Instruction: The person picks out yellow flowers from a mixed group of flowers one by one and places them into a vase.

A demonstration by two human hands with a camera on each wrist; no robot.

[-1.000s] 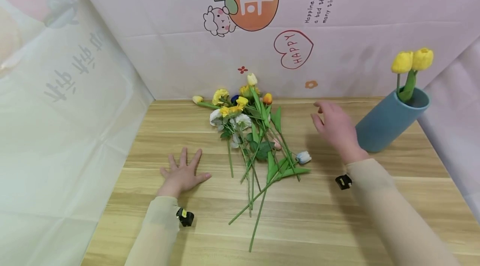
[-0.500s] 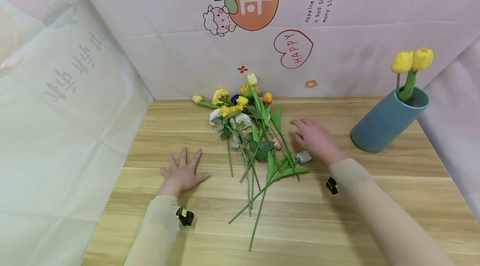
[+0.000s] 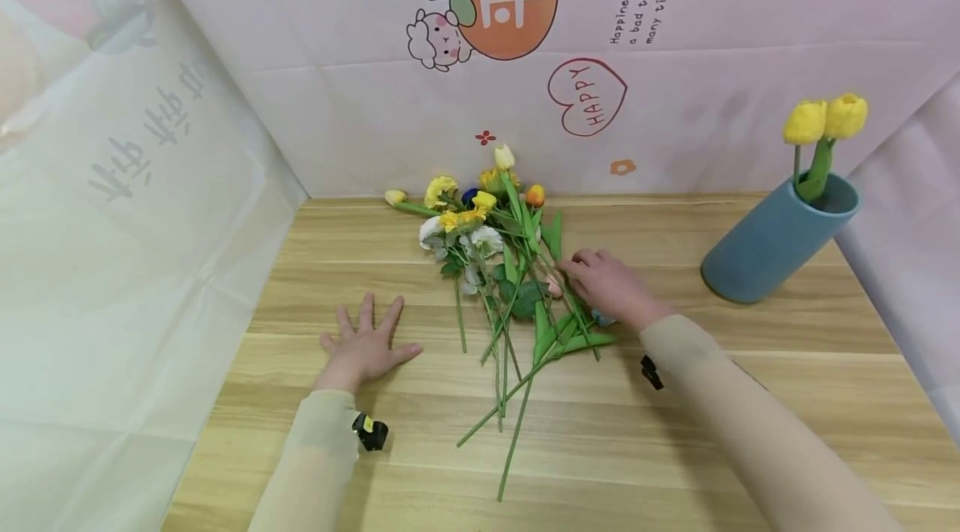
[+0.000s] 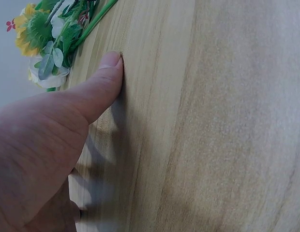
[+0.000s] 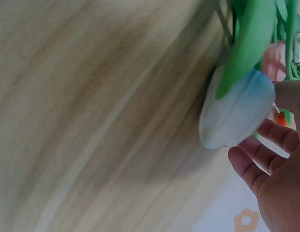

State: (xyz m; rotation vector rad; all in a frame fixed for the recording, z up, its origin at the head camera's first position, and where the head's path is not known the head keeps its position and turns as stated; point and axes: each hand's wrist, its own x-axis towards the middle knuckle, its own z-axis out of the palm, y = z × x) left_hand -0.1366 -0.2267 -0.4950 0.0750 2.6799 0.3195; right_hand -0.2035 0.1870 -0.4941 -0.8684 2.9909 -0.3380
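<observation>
My left hand [image 3: 366,355] rests flat on the table with its fingers spread, left of the flowers. In the left wrist view its thumb [image 4: 99,92] lies on the wood. My right hand [image 3: 609,288] reaches over the right side of the loose artificial flowers [image 3: 528,298], fingers relaxed and fingertips at a green stem. Partly under this hand lies a white-and-blue tulip [image 5: 239,108], and the thumb [image 5: 289,94] is close beside it in the right wrist view. A pink tulip [image 3: 554,286] sits near the fingertips. No grip on any stem shows.
A blue cylindrical vase [image 3: 772,244], holding two yellow tulips [image 3: 804,122], stands at the right. Yellow, white, orange and dark blue blooms lie at the heap's far end by the printed backdrop [image 3: 337,132]. Stems spread toward the near part of the wooden table [image 3: 630,449].
My right hand has moved left and slightly nearer, away from beside the vase to the right edge of the flowers. It now partly covers the white-and-blue tulip. The left hand has stayed put.
</observation>
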